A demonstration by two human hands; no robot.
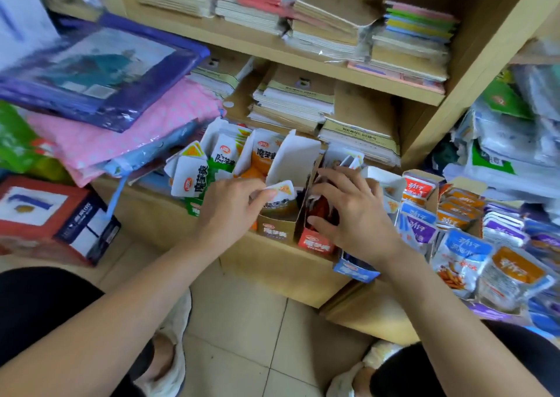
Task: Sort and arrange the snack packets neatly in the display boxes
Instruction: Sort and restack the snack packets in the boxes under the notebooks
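Left hand [230, 212] pinches a white snack packet [281, 195] at the mouth of the brown display box [274, 230]. Right hand [354, 215] curls around red packets [322, 212] inside the adjoining red display box [315, 242], both boxes on the low shelf [272, 263].

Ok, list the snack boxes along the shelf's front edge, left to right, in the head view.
green box → brown box, left hand pinching a packet in it → red box, right hand gripping red packets → blue box → loose packets
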